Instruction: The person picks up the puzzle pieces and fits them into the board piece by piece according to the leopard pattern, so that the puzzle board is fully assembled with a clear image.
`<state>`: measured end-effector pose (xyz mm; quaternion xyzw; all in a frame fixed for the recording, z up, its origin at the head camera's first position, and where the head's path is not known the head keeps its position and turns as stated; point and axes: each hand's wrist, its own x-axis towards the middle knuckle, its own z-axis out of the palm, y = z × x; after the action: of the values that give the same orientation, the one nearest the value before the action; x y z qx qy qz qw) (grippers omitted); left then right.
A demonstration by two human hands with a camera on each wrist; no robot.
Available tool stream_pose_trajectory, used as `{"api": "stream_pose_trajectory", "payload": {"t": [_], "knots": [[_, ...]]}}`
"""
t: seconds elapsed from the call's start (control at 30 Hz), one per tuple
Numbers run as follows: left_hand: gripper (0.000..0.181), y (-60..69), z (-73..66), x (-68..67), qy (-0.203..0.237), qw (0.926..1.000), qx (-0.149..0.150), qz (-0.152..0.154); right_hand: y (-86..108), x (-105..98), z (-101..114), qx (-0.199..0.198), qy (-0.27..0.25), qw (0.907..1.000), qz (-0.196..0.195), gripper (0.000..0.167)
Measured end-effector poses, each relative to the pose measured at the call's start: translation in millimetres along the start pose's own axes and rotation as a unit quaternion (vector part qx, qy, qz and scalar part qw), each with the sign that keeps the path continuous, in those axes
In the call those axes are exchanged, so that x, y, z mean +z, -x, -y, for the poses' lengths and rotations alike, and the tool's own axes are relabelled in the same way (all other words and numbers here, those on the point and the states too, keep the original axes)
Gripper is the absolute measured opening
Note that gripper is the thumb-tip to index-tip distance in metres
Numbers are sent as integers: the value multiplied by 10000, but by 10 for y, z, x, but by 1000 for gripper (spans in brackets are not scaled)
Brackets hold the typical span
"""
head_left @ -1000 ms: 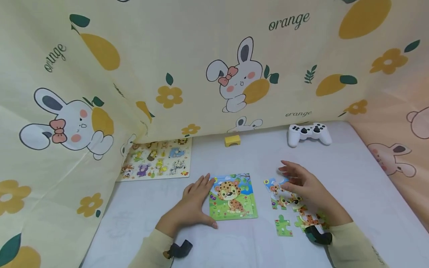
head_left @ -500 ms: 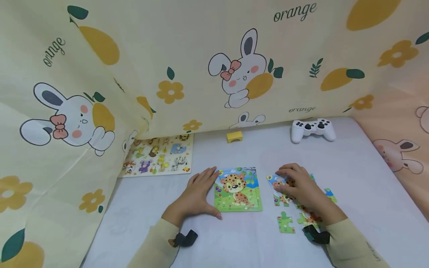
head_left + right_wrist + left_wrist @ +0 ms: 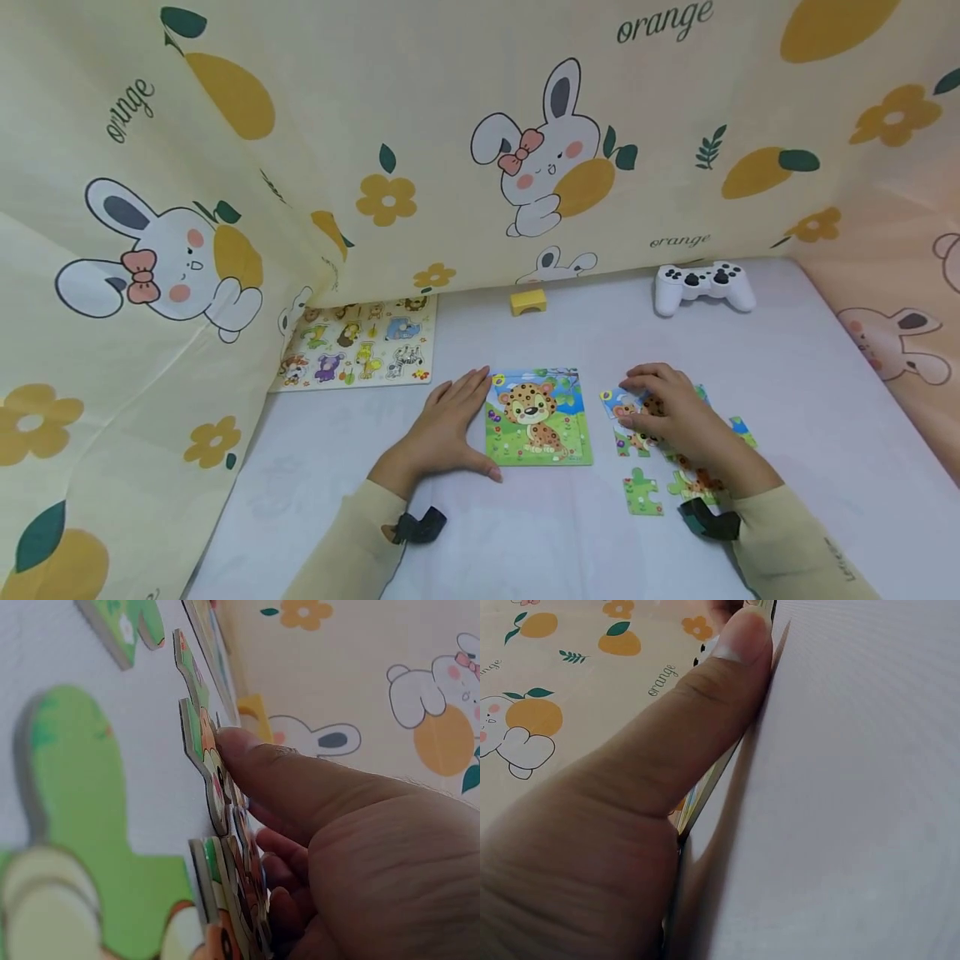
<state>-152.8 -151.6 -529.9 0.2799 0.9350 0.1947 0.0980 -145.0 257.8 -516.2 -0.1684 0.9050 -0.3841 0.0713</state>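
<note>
A square board with a leopard picture point(image 3: 536, 421) lies in front of my left hand point(image 3: 442, 433), whose straight fingers touch its upper left edge. The left thumb point(image 3: 705, 697) stretches toward the lower left corner. To the right lie several leopard puzzle pieces, some partly joined. Over them my right hand point(image 3: 686, 425) is bent, thumb and forefinger at opposite sides of an upper left piece point(image 3: 615, 403). The right wrist view shows the thumb point(image 3: 262, 761) against the pieces' surface; the other fingers are curled behind. The palm hides part of the pieces.
A loose green piece point(image 3: 642, 493) lies below the group, a blue and green one point(image 3: 742, 431) to its right. Farther back are an animal board point(image 3: 360, 379), a yellow block point(image 3: 528, 302) and a white game controller point(image 3: 703, 286). Printed cloth point(image 3: 435, 150) hangs behind.
My right hand has come down and left onto the upper left pieces, thumb and forefinger closing on one. My left hand stays by the board. The view has shifted slightly.
</note>
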Motion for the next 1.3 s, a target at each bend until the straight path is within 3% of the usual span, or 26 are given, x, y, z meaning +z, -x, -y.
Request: {"api": "stream_pose_trajectory", "payload": {"t": [0.2,0.5,0.7,0.93,1.13,1.3], "knots": [[156,8,1,-21,65,10000,-37,38,-2,20,16,232,-266,9992,-167,56],[154,8,-3,-32,10,10000,26,-20,0,16,112,207,55,9962,-839,45],[155,-7,-7,-20,-32,10000,9,-4,-7,2,217,310,-594,9902,-1227,35],[156,3,-5,-11,-53,10000,-33,-2,-101,81,498,563,-1478,9844,-774,40],[155,7,-8,-8,-38,10000,-3,10,-271,298,764,565,-2030,9772,-273,36],[153,10,-23,-20,11,10000,39,-9,-406,507,937,563,-2118,9755,192,36]]}}
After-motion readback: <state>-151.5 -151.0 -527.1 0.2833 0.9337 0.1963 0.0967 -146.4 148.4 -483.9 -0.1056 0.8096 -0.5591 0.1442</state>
